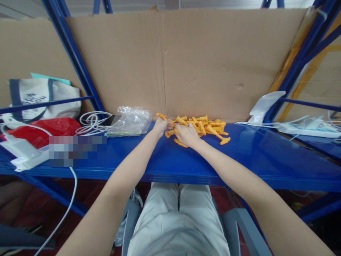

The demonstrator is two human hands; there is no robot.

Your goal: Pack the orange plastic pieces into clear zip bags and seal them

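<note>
On the blue shelf top point(170, 160), orange plastic pieces point(202, 124) lie in a loose heap, some with flared cone ends and some with T-shaped ends. At the heap's left edge, my left hand point(160, 126) is closed around one orange plastic piece point(161, 116), whose end sticks out above the fingers. My right hand point(188, 135) reaches over the front of the heap, its fingers curled on a flared orange piece point(169, 133). Another orange piece point(180, 143) lies just below that hand. A T-ended piece point(225, 140) sits at the heap's right front.
Clear plastic bags point(131, 121) and a coiled white cable point(93, 121) lie left of the heap. A power strip point(32, 160), a red bag point(53, 131) and a canvas tote point(61, 94) are farther left. A cardboard panel point(197, 64) stands behind; white cables point(263, 124) run at right.
</note>
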